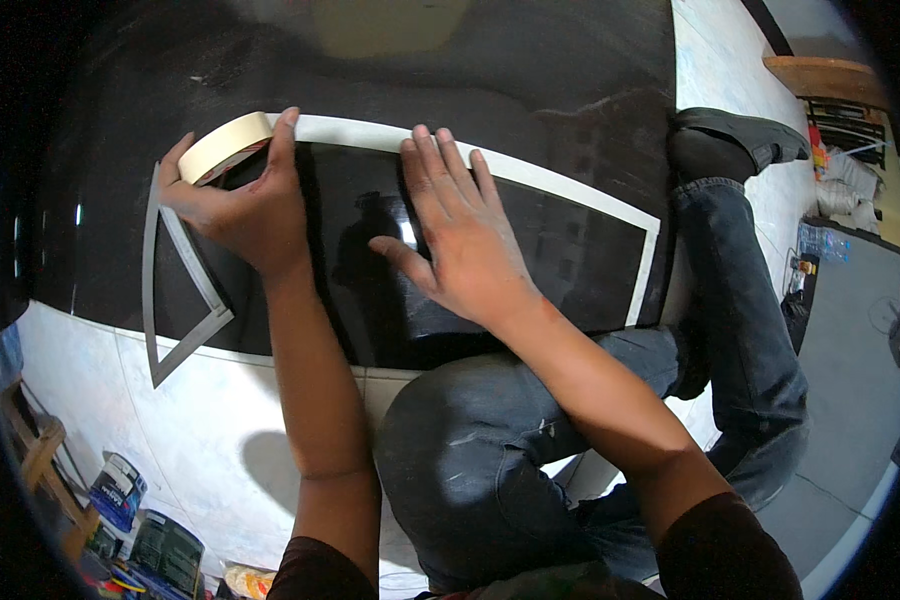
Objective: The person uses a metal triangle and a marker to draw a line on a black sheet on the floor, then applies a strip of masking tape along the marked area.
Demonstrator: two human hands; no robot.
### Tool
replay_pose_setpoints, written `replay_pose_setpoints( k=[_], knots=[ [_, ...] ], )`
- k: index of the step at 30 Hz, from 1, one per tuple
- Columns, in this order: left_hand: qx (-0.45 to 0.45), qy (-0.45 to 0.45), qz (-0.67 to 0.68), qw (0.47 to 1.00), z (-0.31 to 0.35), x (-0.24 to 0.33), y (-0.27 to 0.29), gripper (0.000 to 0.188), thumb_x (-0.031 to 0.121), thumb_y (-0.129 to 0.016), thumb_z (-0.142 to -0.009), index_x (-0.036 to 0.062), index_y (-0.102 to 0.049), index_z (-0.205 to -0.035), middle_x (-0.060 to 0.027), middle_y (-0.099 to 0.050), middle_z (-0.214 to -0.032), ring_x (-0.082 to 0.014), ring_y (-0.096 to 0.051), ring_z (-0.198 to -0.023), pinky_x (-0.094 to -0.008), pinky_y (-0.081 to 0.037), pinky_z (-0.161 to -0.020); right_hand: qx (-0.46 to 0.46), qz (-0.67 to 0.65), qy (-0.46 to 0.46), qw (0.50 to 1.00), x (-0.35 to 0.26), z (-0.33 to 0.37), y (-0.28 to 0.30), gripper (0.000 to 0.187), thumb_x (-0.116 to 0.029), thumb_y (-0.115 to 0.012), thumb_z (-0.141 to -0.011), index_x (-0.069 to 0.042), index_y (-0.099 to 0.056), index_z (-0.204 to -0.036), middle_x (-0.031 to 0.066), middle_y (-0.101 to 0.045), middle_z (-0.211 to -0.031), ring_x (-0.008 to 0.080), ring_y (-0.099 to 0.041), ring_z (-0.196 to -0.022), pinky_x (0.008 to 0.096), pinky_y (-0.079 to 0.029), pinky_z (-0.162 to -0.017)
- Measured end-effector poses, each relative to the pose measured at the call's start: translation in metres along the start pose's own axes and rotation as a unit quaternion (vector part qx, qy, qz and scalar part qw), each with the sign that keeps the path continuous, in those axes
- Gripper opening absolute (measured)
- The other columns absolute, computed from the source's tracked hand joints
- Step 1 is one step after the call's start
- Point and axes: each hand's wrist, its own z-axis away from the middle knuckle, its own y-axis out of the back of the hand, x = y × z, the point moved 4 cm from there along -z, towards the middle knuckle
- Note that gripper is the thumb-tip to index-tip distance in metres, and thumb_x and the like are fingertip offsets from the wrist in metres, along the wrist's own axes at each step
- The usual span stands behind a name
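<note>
Between thumb and fingers of the left hand [242,212], the cream tape roll [228,146] is pinched at far left; by the right hand [467,243], fingers slightly parted, the white strip [345,132] is touched. Strip laying appears underway; even tension would be required next.

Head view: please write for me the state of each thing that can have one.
Left hand: closed around the tape roll
Tape roll: held
Right hand: open, fingertips at the white strip
White strip: laid along the dark panel, cornered at right
Dark panel: glossy, reflecting
Grey triangular frame: lower corner beyond the panel's edge
Black shoe: worn
</note>
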Motion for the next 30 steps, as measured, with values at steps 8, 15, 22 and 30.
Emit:
replay_pose_setpoints(
  k=[8, 15, 22, 30],
  knots=[
    [-0.016, 0.007, -0.037, 0.999, 0.001, 0.008, 0.001, 0.090, 0.036, -0.106, -0.072, -0.0072, -0.055, -0.133, -0.0208, -0.058, -0.124, -0.0331, -0.067, -0.111, -0.0441, -0.061, -0.091, -0.013, -0.035, -0.011, 0.999, 0.004, 0.004, -0.003, 0.098, -0.056, -0.065, -0.104, 0.012, -0.031, -0.166, 0.0325, -0.029, -0.175, 0.0459, -0.024, -0.166, 0.0603, -0.020, -0.134],
    [-0.033, -0.020, -0.076, 0.996, 0.001, 0.005, 0.001, 0.095, 0.041, -0.106, -0.072, -0.0054, -0.054, -0.137, -0.0219, -0.059, -0.125, -0.0383, -0.066, -0.116, -0.0490, -0.059, -0.099, -0.018, -0.021, -0.016, 0.999, 0.002, 0.003, -0.004, 0.095, -0.053, -0.066, -0.104, 0.013, -0.033, -0.165, 0.0318, -0.033, -0.174, 0.0440, -0.027, -0.166, 0.0582, -0.021, -0.134],
    [-0.043, 0.020, 0.001, 0.999, 0.004, -0.001, -0.003, 0.090, 0.039, -0.103, -0.074, -0.0038, -0.054, -0.135, -0.0197, -0.055, -0.125, -0.0376, -0.059, -0.118, -0.0525, -0.052, -0.099, -0.022, 0.004, -0.042, 0.999, 0.006, 0.006, -0.002, 0.098, -0.055, -0.066, -0.104, 0.014, -0.034, -0.164, 0.0345, -0.033, -0.173, 0.0464, -0.028, -0.165, 0.0579, -0.022, -0.134],
    [-0.022, -0.036, -0.030, 0.999, 0.002, 0.002, -0.004, 0.085, 0.036, -0.104, -0.072, -0.0041, -0.056, -0.129, -0.0186, -0.057, -0.120, -0.0383, -0.061, -0.111, -0.0514, -0.053, -0.094, -0.044, 0.017, -0.072, 0.996, 0.017, 0.016, 0.004, 0.104, -0.067, -0.059, -0.104, 0.013, -0.034, -0.165, 0.0353, -0.032, -0.173, 0.0471, -0.026, -0.166, 0.0604, -0.020, -0.134]
  ],
)
